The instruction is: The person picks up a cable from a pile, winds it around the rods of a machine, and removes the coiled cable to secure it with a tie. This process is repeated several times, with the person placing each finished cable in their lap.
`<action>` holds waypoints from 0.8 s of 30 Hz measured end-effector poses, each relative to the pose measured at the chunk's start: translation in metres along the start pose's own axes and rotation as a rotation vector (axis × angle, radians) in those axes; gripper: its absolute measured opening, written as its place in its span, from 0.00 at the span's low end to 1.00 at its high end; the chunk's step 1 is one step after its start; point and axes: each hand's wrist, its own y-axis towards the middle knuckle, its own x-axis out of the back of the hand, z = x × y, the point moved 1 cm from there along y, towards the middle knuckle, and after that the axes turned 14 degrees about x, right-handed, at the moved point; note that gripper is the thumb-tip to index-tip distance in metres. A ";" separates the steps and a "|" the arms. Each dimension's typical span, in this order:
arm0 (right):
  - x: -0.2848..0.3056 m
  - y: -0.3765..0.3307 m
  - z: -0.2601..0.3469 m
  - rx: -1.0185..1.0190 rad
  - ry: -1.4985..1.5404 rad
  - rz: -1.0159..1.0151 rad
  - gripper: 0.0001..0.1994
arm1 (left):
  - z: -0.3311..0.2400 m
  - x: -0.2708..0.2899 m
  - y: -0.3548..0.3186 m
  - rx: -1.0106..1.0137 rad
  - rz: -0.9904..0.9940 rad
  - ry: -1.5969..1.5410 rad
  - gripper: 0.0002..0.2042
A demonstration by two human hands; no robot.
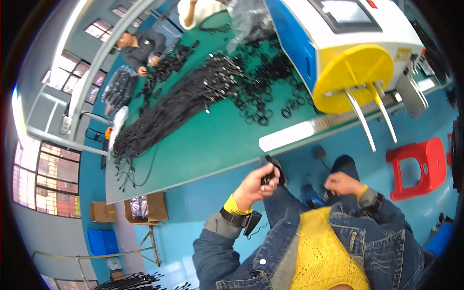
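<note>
Out over my lap, just off the near edge of the table, my left hand (258,185) is closed around a small black cable bundle (266,179). The fingers hide part of the bundle. Further right, above my knee, my right hand (342,184) has its fingers curled in with the fingertips together; whatever may be between them is too small to make out. On the green table (193,162) lies a long heap of black cables (169,108) with pale connector ends. Beside it are many loose black cable rings (261,104).
A white and blue machine (309,58) with a yellow disc (355,77) and two metal prongs overhangs the table's right end. A red stool (418,166) stands at right. A co-worker (142,50) handles black cables across the table. Cardboard boxes (157,208) sit at lower left.
</note>
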 end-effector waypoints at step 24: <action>0.015 0.023 -0.008 -0.242 0.065 -0.265 0.09 | -0.247 0.116 -0.056 -0.787 -1.762 1.591 0.11</action>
